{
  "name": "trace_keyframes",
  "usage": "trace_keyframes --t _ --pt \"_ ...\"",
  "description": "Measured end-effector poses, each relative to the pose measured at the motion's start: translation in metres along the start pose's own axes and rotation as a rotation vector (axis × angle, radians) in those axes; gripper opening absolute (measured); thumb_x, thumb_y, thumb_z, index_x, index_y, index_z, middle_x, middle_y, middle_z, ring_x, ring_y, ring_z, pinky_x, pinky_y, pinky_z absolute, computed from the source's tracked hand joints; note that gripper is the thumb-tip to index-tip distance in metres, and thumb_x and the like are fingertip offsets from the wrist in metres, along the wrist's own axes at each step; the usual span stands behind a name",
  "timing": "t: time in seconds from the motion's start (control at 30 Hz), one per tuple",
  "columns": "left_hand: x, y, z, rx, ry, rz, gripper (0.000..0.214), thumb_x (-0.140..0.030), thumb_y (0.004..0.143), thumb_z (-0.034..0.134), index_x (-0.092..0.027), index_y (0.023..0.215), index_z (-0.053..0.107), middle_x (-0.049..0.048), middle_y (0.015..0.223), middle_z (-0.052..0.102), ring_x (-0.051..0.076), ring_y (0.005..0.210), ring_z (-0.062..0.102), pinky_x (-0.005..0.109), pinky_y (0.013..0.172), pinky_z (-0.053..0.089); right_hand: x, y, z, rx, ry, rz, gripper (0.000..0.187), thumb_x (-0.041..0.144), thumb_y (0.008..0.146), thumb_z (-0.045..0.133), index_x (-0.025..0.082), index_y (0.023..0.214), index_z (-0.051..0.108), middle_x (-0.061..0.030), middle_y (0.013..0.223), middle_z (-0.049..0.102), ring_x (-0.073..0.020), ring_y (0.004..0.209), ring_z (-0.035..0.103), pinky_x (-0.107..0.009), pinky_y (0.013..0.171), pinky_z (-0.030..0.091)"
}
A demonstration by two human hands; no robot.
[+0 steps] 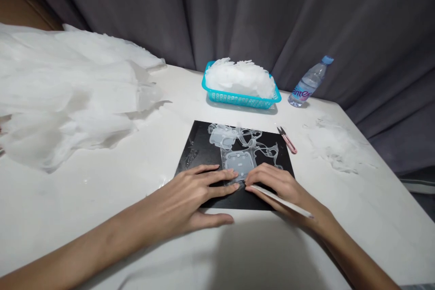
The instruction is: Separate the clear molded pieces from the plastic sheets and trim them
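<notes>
On a black mat lies a translucent plastic piece with rounded outlines and small dots. My left hand rests flat with fingers spread, its fingertips pressing the near edge of that piece. Pinched in my right hand is a slim white pen-shaped tool. Its tip is hidden by my fingers, close to the piece's lower edge and my left fingertips. Farther back on the mat lie another translucent piece and curled clear strips.
Pink-handled thread snips lie by the mat's right edge. Behind stands a turquoise basket heaped with white pieces, beside a water bottle. White sheets pile up at left; clear scraps lie at right. A grey curtain hangs behind.
</notes>
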State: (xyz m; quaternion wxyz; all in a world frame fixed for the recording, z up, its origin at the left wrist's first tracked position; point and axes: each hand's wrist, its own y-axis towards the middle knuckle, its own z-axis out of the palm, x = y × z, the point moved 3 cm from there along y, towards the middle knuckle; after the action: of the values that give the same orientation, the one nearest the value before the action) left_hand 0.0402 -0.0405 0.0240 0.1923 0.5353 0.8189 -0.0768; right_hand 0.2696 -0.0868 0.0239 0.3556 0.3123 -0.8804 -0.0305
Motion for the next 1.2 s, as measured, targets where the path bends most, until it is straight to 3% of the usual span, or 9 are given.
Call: trace_keyframes --t 0.17,0.27,0.37,0.43,0.6,0.77,0.93,1.07,1.2 --pt "0.0 -0.002 0.0 -0.027 -0.022 0.008 0.049 -0.05 0.103 0.06 -0.033 0.148 0.06 0.0035 0.158 0.055 0.027 0.138 0.061 0.043 0.121 0.041 -0.007 -0.001 0.014 -0.079 -0.278 -0.186 0.012 0.018 0.106 0.055 0.019 0.109 0.066 -0.008 0.103 0.073 -0.0189 0.091 0.07 -0.031 0.079 0.058" --pt "-0.002 -0.003 -0.001 -0.127 -0.072 -0.038 0.036 -0.038 0.106 0.055 -0.031 0.138 0.069 0.0057 0.152 0.062 0.027 0.132 0.064 0.041 0.113 0.046 -0.007 0.0 0.02 -0.08 -0.442 -0.162 0.024 0.021 0.108 0.051 0.016 0.129 0.061 -0.0138 0.118 0.071 -0.0223 0.104 0.069 -0.033 0.084 0.06" --pt "0.004 -0.002 -0.003 -0.247 -0.191 -0.312 0.035 -0.042 0.106 0.05 -0.02 0.107 0.077 0.0076 0.107 0.077 0.023 0.096 0.072 0.033 0.087 0.053 -0.002 0.004 0.022 -0.097 -0.541 -0.133 0.031 0.021 0.108 0.051 0.013 0.138 0.058 -0.0149 0.117 0.072 -0.0247 0.103 0.068 -0.036 0.083 0.061" --pt "0.008 0.001 -0.001 -0.215 -0.313 -0.535 0.046 -0.055 0.104 0.05 -0.019 0.087 0.074 0.002 0.077 0.071 0.019 0.071 0.065 0.029 0.069 0.048 0.003 0.007 0.022 -0.179 -0.558 -0.141 0.028 0.018 0.106 0.055 0.012 0.132 0.061 -0.0134 0.11 0.073 -0.0241 0.095 0.067 -0.036 0.081 0.06" --pt "0.008 0.013 0.008 -0.164 -0.745 -0.645 0.047 -0.063 0.096 0.059 -0.021 0.086 0.078 0.0003 0.079 0.074 0.019 0.072 0.064 0.027 0.067 0.044 0.02 0.012 0.031 -0.365 -0.576 -0.182 0.022 0.012 0.101 0.062 0.01 0.122 0.067 -0.0135 0.106 0.074 -0.0234 0.091 0.064 -0.034 0.082 0.058" --pt "0.006 0.012 0.016 -0.206 -0.922 -0.585 0.042 -0.054 0.097 0.062 -0.017 0.08 0.073 0.003 0.079 0.074 0.018 0.073 0.064 0.026 0.069 0.046 0.014 0.018 0.017 -0.375 -0.227 0.054 0.017 0.015 0.105 0.052 0.016 0.106 0.069 -0.0086 0.099 0.072 -0.0203 0.089 0.065 -0.032 0.081 0.055" --pt "0.016 0.011 0.015 -0.162 -0.958 -0.66 0.037 -0.049 0.095 0.062 -0.016 0.079 0.07 0.0034 0.071 0.072 0.015 0.063 0.061 0.022 0.057 0.043 -0.05 0.014 -0.05 -0.723 0.134 0.584 0.021 0.035 0.097 0.062 0.019 0.086 0.069 0.0002 0.067 0.059 -0.0181 0.064 0.056 -0.03 0.059 0.044" --pt "0.027 0.013 0.007 -0.038 -1.029 -0.756 0.042 -0.057 0.084 0.073 -0.017 0.073 0.065 0.0039 0.065 0.073 0.014 0.053 0.06 0.02 0.044 0.039 -0.052 0.009 -0.063 -0.741 0.216 0.576 0.023 0.04 0.095 0.065 0.019 0.088 0.072 -0.0006 0.07 0.061 -0.0184 0.065 0.057 -0.031 0.063 0.045" --pt "0.029 0.011 -0.002 0.073 -1.123 -0.85 0.066 -0.081 0.079 0.064 -0.017 0.062 0.059 0.0048 0.049 0.067 0.013 0.037 0.053 0.024 0.039 0.043 -0.003 0.012 -0.027 -0.637 0.081 0.371 0.016 0.028 0.101 0.059 0.022 0.102 0.074 -0.005 0.095 0.068 -0.0207 0.09 0.064 -0.034 0.083 0.051"
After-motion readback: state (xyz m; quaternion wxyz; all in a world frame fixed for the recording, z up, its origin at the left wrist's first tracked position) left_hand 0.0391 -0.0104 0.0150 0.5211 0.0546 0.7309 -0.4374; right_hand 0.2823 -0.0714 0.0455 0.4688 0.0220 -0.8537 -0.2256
